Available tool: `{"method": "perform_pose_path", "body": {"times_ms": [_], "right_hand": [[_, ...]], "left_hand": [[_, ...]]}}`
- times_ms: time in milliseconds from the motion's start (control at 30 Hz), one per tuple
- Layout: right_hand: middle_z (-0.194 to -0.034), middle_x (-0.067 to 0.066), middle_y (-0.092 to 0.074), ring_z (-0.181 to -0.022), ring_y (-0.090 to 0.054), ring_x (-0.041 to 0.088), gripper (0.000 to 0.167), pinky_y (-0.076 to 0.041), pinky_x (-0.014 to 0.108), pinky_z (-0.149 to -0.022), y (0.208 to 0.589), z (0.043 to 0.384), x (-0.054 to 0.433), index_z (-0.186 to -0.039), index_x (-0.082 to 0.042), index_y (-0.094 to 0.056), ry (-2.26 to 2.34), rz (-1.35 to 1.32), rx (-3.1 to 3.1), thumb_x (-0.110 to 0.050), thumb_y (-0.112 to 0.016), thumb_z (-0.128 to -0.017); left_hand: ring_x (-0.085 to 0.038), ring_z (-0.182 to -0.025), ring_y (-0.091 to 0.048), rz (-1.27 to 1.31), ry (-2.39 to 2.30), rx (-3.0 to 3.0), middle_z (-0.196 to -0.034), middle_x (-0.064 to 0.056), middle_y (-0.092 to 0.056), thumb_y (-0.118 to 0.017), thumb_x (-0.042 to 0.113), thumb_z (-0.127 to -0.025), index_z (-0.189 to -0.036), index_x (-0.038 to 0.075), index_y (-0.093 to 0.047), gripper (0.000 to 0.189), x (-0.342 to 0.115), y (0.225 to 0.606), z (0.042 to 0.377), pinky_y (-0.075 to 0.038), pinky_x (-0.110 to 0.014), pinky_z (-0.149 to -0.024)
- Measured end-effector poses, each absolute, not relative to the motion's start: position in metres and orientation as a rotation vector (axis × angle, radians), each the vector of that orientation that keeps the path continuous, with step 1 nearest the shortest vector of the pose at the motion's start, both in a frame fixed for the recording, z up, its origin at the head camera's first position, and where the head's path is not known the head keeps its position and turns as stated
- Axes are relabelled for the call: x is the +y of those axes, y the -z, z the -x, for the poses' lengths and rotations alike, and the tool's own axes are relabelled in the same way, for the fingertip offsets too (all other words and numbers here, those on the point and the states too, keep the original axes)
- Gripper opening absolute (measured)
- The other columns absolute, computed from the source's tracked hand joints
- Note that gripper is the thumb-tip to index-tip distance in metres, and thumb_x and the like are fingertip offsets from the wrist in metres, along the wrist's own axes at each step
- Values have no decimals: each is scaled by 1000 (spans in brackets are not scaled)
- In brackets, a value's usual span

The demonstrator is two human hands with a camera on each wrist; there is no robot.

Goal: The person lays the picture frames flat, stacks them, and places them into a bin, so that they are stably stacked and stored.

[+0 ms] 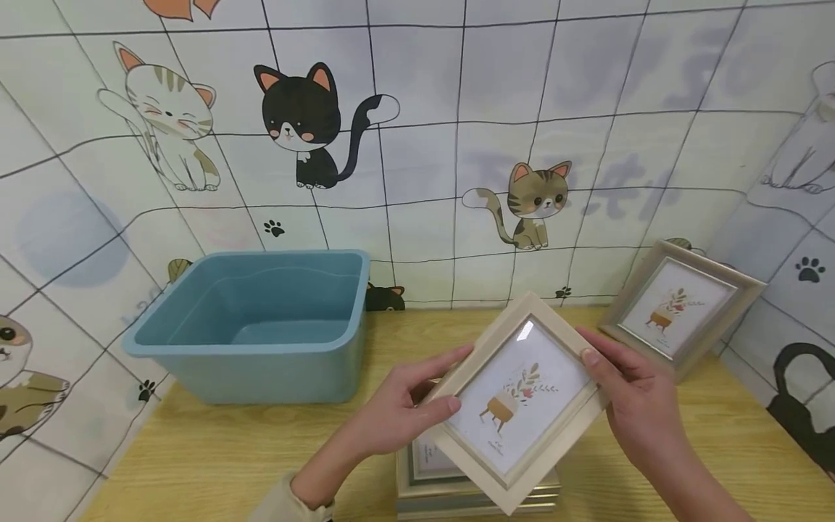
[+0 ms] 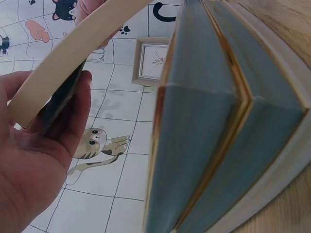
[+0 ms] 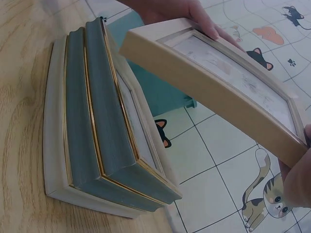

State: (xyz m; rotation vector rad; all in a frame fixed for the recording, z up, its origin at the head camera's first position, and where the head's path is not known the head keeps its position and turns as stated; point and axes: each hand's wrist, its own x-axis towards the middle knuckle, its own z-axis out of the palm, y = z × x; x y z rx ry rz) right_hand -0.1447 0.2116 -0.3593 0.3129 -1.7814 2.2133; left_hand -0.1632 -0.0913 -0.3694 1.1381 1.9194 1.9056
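Observation:
Both hands hold a cream picture frame in the air, tilted, its plant-pot print facing up. My left hand grips its left edge, thumb on the front and fingers behind. At the upper right edge my right hand pinches the border, thumb on top. Below it lies a stack of picture frames, partly hidden in the head view. The right wrist view shows the stack's blue-grey frames with gold edges and a pale frame at the bottom.
A blue plastic bin stands at the left on the wooden table. Another picture frame leans at the back right against the wall, which carries cat drawings and grid lines.

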Motion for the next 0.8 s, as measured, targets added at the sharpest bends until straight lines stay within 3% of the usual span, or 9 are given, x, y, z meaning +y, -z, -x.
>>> {"method": "perform_pose_path", "body": {"times_ms": [167, 400, 633, 800], "right_hand": [[-124, 1, -70, -103, -69, 11, 33, -56, 25, -84, 359, 147, 216, -135, -1, -66, -2273, -289, -1704, 3, -58, -103], [-119, 2, -71, -103, -68, 11, 33, -56, 25, -85, 365, 148, 211, -133, -2, -68, -2320, -139, -1648, -2, -63, -101], [-117, -2, -68, -103, -67, 10, 33, -55, 24, -87, 371, 150, 207, -133, -12, -69, -2372, 36, -1798, -15, -68, -101], [-117, -1, -65, -101, -66, 12, 33, -56, 25, -84, 378, 148, 210, -135, -20, -68, -2369, 47, -1986, -16, -67, -102]], "left_hand": [[-17, -99, -69, -1071, -1959, 1962, -143, -24, -54, -59, 0, -102, -156, 5, -43, 56, -93, 376, 165, -60, -36, -77], [-15, -85, -68, -979, -2082, 2046, -129, -29, -61, -59, -3, -101, -145, -7, -53, 44, -95, 378, 168, -58, -30, -70], [-16, -83, -69, -749, -2063, 2213, -121, -25, -67, -61, 3, -101, -139, -3, -61, 38, -102, 373, 175, -60, -34, -71], [-15, -79, -64, -623, -2116, 2274, -110, -21, -70, -63, 5, -101, -132, -2, -67, 32, -108, 378, 185, -56, -29, -68]]}}
